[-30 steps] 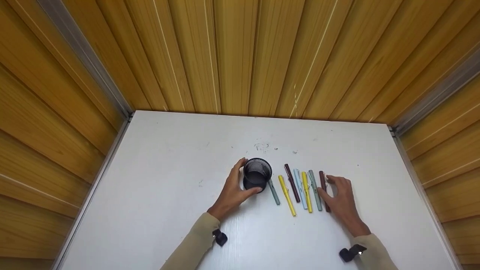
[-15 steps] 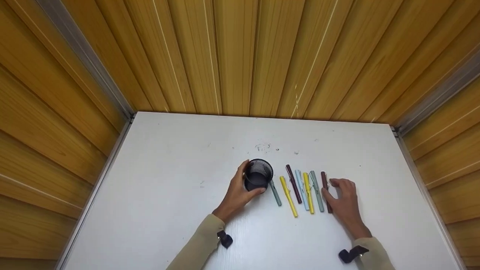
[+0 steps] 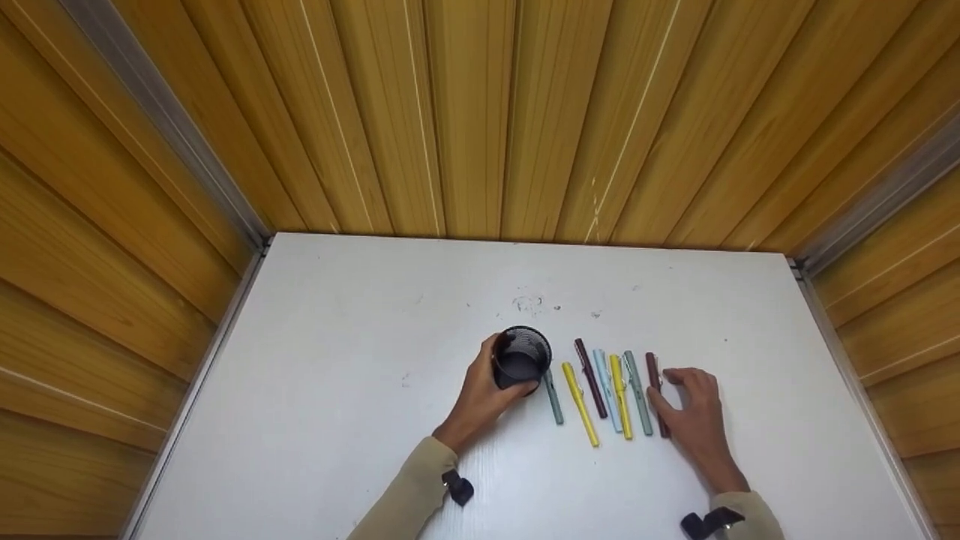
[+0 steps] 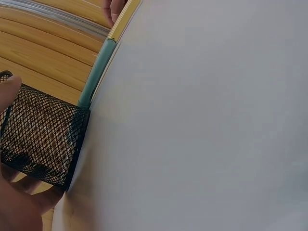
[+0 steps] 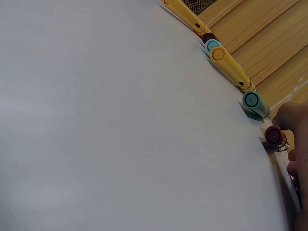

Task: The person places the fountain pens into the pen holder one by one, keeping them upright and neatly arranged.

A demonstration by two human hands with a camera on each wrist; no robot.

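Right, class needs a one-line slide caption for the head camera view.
Left hand grips a black mesh pen cup while the right hand touches the rightmost maroon pen in a row on the white table.

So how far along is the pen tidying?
Barely begun. The mesh cup looks empty and is gripped by the left hand. The right hand touches the dark red pen at the row's end. All seven pens still lie on the table.

Looks like a small desk booth or office nook: plain white bench [image 3: 337, 420] boxed in by yellow wood-panel walls [image 3: 480, 112] on the left, right and far sides, with metal corner strips [image 3: 161, 127], a mesh pen cup [image 3: 523, 358] and a row of pens [image 3: 607, 390].
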